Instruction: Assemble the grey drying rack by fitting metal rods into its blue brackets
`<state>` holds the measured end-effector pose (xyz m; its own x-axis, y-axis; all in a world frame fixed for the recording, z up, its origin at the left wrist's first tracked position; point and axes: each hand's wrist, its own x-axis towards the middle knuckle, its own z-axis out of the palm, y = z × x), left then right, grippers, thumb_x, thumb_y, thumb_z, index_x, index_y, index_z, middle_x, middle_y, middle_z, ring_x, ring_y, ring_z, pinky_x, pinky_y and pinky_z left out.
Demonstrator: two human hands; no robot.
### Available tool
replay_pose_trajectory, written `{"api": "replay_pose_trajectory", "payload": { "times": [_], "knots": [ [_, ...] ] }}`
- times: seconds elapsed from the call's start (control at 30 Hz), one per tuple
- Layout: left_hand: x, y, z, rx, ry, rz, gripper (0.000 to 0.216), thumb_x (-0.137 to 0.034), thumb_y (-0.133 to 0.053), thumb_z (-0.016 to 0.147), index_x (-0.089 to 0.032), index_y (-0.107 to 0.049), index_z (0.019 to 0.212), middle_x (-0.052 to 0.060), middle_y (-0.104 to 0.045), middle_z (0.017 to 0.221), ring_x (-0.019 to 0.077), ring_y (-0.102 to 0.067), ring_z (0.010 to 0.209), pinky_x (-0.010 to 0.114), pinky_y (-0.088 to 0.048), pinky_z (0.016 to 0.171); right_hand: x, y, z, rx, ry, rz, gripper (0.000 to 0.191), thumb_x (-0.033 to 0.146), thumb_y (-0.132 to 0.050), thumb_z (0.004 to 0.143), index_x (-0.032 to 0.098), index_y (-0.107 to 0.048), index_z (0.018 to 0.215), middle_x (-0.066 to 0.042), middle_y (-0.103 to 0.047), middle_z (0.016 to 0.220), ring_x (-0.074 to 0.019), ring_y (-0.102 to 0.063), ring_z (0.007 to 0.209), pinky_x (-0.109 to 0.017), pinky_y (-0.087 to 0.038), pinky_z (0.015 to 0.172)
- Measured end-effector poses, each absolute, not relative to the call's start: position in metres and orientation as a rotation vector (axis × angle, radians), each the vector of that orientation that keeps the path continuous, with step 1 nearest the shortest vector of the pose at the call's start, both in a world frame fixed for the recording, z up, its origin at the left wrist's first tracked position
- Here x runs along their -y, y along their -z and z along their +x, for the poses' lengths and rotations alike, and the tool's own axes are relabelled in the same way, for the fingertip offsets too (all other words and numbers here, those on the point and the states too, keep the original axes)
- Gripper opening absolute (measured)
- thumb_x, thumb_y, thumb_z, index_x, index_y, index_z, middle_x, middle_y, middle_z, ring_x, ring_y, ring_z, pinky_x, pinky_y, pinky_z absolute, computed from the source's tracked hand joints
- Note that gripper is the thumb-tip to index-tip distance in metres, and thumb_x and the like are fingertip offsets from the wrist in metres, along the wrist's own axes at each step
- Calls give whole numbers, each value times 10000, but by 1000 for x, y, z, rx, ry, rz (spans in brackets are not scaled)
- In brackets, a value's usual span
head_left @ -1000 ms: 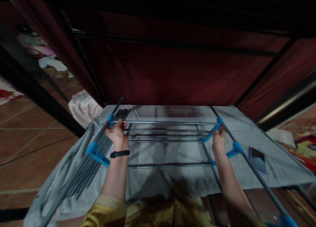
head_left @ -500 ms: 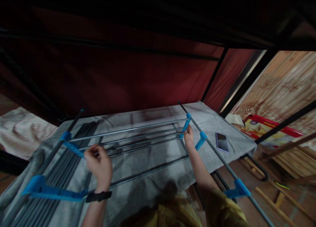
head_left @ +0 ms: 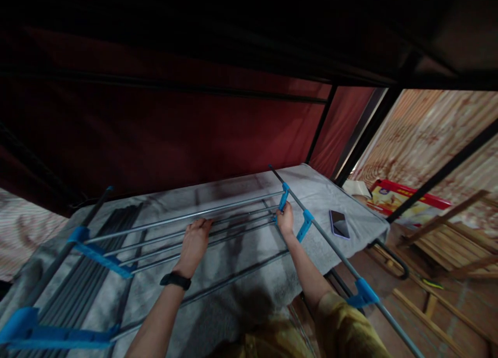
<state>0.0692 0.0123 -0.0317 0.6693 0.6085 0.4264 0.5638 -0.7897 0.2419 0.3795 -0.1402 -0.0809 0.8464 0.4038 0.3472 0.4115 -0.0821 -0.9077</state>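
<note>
A rack frame of grey metal tubes joined by blue plastic brackets lies across the cloth. My left hand (head_left: 195,242), with a dark band on its wrist, is at the middle of the thin cross rods (head_left: 155,239). Its fingers curl over one rod, their tips partly hidden. My right hand (head_left: 286,219) closes around the far right blue bracket (head_left: 284,194), where the rods end. Just right of that hand is another blue bracket (head_left: 305,224) on the right side tube (head_left: 334,250). The left-hand bracket (head_left: 103,257) holds the rods' other ends.
A bundle of loose grey tubes (head_left: 78,290) lies at the left on the grey cloth (head_left: 241,290). A phone (head_left: 340,224) rests at the right. Beyond the table edge are a red and yellow box (head_left: 408,196) and wooden frames (head_left: 447,249). A red curtain (head_left: 194,135) hangs behind.
My left hand has moved right, from beside the left bracket to the middle of the rods. My right hand stays at the right bracket. The whole view has shifted a little.
</note>
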Motion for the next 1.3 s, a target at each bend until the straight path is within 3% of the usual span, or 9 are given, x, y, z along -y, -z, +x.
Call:
{"api": "replay_pose_trajectory", "payload": {
  "times": [0.37, 0.73, 1.3],
  "knots": [
    [-34, 47, 65, -849, -927, 2708, 378, -270, -418, 972, -181, -740, 1148, 135, -734, 1023, 307, -658, 979, 444, -487, 863, 134, 78, 380, 617, 137, -1992, 155, 290, -542, 857, 206, -566, 985, -123, -683, 1005, -269, -621, 961, -373, -480, 872],
    [-37, 55, 64, -794, -950, 2683, 360, -274, -443, 973, -193, -754, 1133, 116, -723, 976, 286, -655, 933, 443, -498, 868, 134, 71, 380, 627, 164, -2158, 204, 249, -489, 925, 154, -626, 1043, -178, -714, 1059, -279, -666, 975, -329, -458, 820],
    [-34, 49, 63, -776, -939, 2693, 359, -258, -438, 965, -195, -762, 1106, 116, -724, 986, 274, -660, 908, 435, -505, 844, 137, 62, 375, 627, 180, -2240, 198, 242, -492, 962, 153, -663, 1009, -152, -732, 965, -245, -663, 896, -299, -416, 764]
  ]
}}
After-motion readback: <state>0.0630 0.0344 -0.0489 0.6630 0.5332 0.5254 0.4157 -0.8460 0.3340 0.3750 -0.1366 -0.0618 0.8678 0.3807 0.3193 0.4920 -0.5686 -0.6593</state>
